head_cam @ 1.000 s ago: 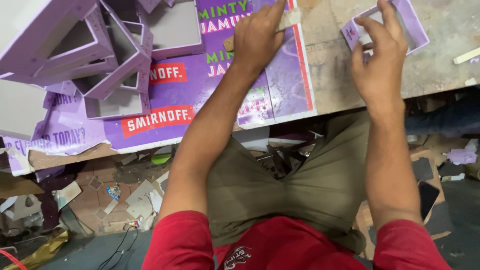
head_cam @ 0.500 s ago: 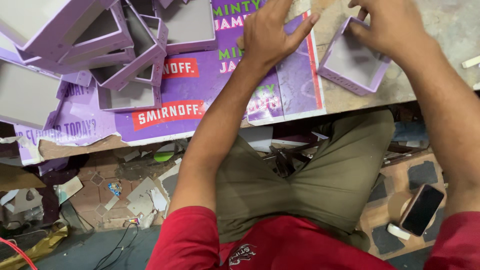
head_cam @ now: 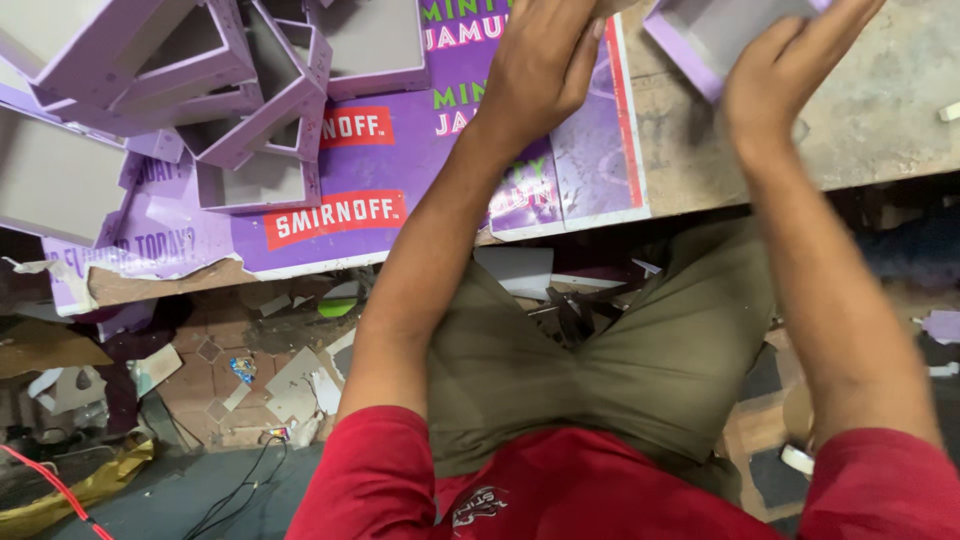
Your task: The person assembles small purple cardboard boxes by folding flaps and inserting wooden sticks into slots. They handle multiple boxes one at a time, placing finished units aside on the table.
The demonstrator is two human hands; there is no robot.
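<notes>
Right hand (head_cam: 790, 75) grips the purple box tray (head_cam: 700, 40) at the bench's far edge; left hand (head_cam: 540, 70) presses flat on the purple poster (head_cam: 400, 200), holding nothing. Hasty handling might crumple that flimsy wall.

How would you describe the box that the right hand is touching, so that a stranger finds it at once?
Start at the grey worktop, to the right of the big purple poster sheet. At the top edge, under the right hand, lies a shallow purple tray box with a grey inside. Unlike the heaped purple boxes far left, it lies alone.
</notes>
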